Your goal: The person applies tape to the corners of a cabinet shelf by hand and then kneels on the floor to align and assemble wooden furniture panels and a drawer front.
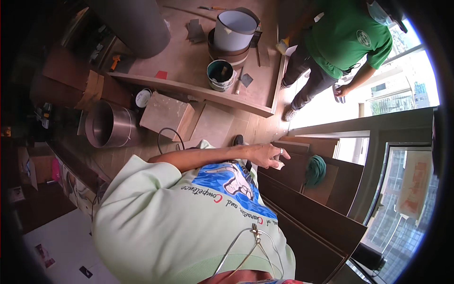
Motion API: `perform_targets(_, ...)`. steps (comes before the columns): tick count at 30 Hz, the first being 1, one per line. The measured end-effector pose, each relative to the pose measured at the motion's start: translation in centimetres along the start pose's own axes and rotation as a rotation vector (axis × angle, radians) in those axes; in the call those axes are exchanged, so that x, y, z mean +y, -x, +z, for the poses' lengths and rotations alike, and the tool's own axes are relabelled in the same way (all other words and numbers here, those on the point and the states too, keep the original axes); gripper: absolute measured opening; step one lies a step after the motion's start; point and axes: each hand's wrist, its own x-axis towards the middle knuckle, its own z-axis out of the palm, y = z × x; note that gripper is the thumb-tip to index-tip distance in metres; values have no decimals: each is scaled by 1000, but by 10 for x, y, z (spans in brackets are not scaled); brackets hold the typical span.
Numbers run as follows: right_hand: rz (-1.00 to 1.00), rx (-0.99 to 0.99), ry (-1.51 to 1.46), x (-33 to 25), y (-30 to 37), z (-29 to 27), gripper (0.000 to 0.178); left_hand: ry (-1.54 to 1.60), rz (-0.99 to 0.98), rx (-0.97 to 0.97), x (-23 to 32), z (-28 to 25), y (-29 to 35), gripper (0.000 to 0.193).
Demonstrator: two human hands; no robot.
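"What would careful handling ask for here?"

"In my judgement, space first: dark boards point(302, 210) fill the area right of centre, so the arm should clear their edges. A bunched green cloth point(316, 171) sits among them and could snag. A light, steady pinch should suit the small white piece point(280, 166), just right of centre."

"And the pose?"

"Across the pale green shirt point(151, 227), the left forearm point(203, 157) runs nearly level through the middle of the frame. At its end, the left hand point(266, 155) is half curled, apparently pinching that white piece, with a ring point(282, 151) on one finger."

"The other hand?"

"The right hand is out of frame; I cannot tell its state."
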Motion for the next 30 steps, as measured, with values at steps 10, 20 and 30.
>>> perform_targets(10,56,-183,100,-112,-78,-36,39,36,15,306,-6,-48,-77,46)
perform_targets(20,81,-479,337,-233,-249,-13,41,50,-204,649,-10,-100,-62,46)
perform_targets(30,23,-693,320,-237,-351,175,32,237,-232,955,-14,-174,-3,46)
